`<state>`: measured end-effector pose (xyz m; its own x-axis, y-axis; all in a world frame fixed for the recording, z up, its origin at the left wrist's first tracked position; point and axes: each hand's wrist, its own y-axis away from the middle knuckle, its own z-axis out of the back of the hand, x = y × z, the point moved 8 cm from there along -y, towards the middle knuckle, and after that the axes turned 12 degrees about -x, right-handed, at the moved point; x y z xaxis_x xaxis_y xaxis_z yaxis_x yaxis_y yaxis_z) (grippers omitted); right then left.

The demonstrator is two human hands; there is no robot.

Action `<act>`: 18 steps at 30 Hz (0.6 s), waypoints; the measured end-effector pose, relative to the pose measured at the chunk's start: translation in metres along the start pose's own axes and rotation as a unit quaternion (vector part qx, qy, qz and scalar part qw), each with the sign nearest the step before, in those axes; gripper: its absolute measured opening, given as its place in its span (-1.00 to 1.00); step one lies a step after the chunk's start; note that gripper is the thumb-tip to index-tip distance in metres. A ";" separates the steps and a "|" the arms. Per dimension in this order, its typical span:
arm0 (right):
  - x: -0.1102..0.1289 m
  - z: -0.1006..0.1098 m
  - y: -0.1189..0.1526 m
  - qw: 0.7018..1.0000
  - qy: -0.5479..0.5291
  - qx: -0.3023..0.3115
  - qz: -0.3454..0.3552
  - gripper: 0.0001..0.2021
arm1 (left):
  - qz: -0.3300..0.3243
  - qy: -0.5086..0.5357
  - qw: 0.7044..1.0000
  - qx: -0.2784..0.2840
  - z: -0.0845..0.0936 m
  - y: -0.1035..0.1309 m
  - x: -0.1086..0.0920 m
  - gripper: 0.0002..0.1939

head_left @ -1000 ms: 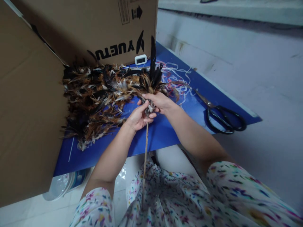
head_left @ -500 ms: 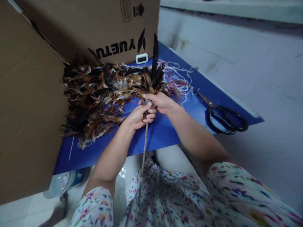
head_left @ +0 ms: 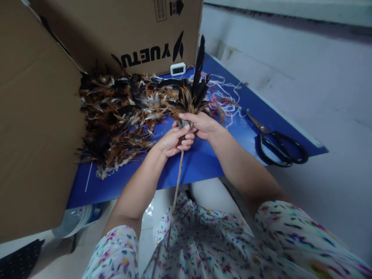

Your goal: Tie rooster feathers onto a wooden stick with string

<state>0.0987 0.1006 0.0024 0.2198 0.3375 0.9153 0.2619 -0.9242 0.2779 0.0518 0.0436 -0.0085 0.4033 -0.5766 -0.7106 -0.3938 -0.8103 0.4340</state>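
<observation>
Both my hands meet over the near middle of the blue table (head_left: 200,166). My left hand (head_left: 177,141) is closed around the top of a thin stick (head_left: 178,182), where grey fluff shows between the fingers. The stick slants down toward my lap. From its upper end fans a bunch of brown and black feathers (head_left: 188,99), with long black ones upright. My right hand (head_left: 202,124) pinches the base of this bunch, its thumb lying across the feathers and touching the left fingers. A wide layer of loose feathers (head_left: 116,108) covers the table's left side.
Black-handled scissors (head_left: 279,147) lie at the right edge, beside tangled white and red strings (head_left: 225,95). A small white digital display (head_left: 178,69) stands against a cardboard box (head_left: 101,31). Another cardboard panel (head_left: 35,116) walls the left. Below is a clear bucket (head_left: 72,223).
The whole view has shifted slightly, so the table and scissors sit a little further right. Both hands keep nearly the same hold on the feathers and stick.
</observation>
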 end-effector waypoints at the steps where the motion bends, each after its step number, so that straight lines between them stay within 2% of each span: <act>1: -0.001 0.000 -0.001 1.000 0.003 0.003 0.002 -0.75 | -0.001 0.002 1.000 0.002 0.000 0.000 0.000 -0.82; 4: -0.003 0.001 -0.004 1.000 -0.003 0.013 0.012 -0.80 | -0.006 0.013 1.000 0.006 -0.001 -0.001 0.000 -0.82; 7: -0.004 0.007 -0.007 1.000 -0.009 -0.010 0.024 -0.78 | -0.005 0.025 1.000 0.004 -0.001 -0.002 0.001 -0.79; 10: 0.007 0.016 -0.010 0.996 -0.008 -0.043 0.081 -0.73 | -0.009 0.038 0.999 0.003 0.000 -0.002 -0.001 -0.78; 13: 0.024 0.030 -0.014 0.986 -0.003 -0.085 0.143 -0.79 | -0.014 0.056 0.998 -0.001 0.001 -0.003 -0.002 -0.78; 15: 0.034 0.049 -0.015 0.972 0.012 -0.164 0.168 -0.85 | -0.010 0.074 0.997 -0.008 0.003 -0.005 -0.001 -0.77; 16: 0.039 0.063 -0.012 0.954 0.024 -0.231 0.189 -0.89 | -0.006 0.086 0.996 -0.011 0.003 -0.006 -0.001 -0.77; 17: 0.049 0.076 -0.004 0.924 0.039 -0.297 0.237 -0.97 | -0.001 0.100 0.995 -0.017 0.004 -0.007 0.000 -0.77; 18: 0.060 0.086 0.009 0.877 0.070 -0.370 0.297 -0.88 | 0.004 0.116 0.993 -0.024 0.005 -0.007 0.000 -0.77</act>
<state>0.1950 0.1276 0.0344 -0.0208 -0.2205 0.9752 -0.5538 -0.8095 -0.1949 0.0504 0.0501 -0.0148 0.5817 -0.5873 -0.5628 -0.3600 -0.8063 0.4693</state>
